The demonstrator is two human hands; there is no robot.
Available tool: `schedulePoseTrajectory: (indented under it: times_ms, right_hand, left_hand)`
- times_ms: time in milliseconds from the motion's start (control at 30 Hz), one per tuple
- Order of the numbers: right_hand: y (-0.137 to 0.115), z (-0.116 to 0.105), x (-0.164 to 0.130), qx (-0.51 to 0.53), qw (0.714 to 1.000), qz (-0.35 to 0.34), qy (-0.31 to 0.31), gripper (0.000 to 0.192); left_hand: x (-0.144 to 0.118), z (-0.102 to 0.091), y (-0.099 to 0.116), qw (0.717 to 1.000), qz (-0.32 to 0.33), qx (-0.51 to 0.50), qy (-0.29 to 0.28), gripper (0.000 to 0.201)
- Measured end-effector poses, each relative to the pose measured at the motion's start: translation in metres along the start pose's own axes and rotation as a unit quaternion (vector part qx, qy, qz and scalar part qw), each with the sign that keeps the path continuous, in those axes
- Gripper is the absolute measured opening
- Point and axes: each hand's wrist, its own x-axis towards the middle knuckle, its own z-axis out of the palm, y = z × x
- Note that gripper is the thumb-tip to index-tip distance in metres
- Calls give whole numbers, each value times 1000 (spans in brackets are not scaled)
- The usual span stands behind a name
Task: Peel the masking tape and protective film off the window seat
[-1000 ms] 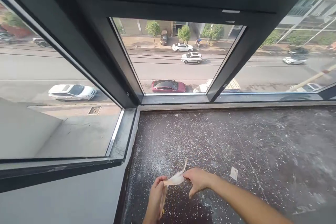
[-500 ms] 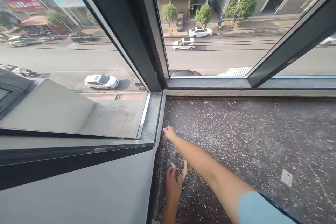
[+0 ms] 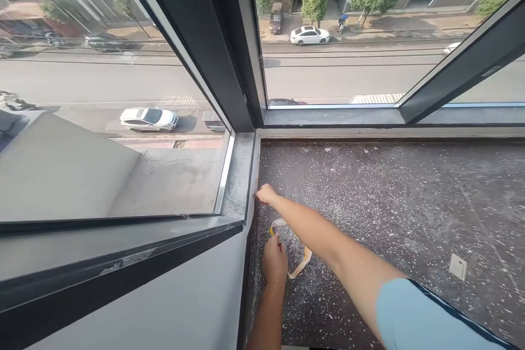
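Near the middle of the frame the right hand point(image 3: 266, 194) reached across to the left edge of the dark sill point(image 3: 389, 197), its fingers curled together and its fingertips pressed at the seam where the sill met the grey window frame point(image 3: 240, 175). What, if anything, those fingertips pinched could not be made out; it seemed to be the end of the tape. The right forearm ran down to the lower right of the frame, ending in a light blue sleeve point(image 3: 414, 320).

Just below, the left hand point(image 3: 274, 257) rested on the sill close to its left edge, fingers closed around a pale strip of tape point(image 3: 301, 262). The strip looped out from under that hand, one end curving up toward the right wrist, the other sweeping to the right and back along the sill.

White flecks and dust covered the sill all over. A small white square scrap point(image 3: 458, 266) lay flat on it at the lower right, well apart from both hands. Beyond the glass, in the upper half, lay a street with a white car point(image 3: 149, 118).
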Motion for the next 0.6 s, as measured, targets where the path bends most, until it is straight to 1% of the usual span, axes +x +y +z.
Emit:
schedulePoseTrajectory:
  times_ms: [100,233,300,467,600]
  right_hand:
    - [-3,3,3,-24,999,14,28,8]
    - [-7,7,6,-46,997,23,53,11]
    - [-8,7,7,-53,997,23,59,13]
    - [-11,7,7,-62,996,22,60,17]
    - [-13,8,7,-68,996,13,61,19]
  left_hand:
    - [6,7,-1,1000,8,13,7,29]
    - [8,16,-3,999,4,37,23,38]
    - [8,18,-4,999,5,48,17,43]
    - [11,12,-3,999,11,45,-14,49]
    - [16,3,0,998,-9,56,-39,50]
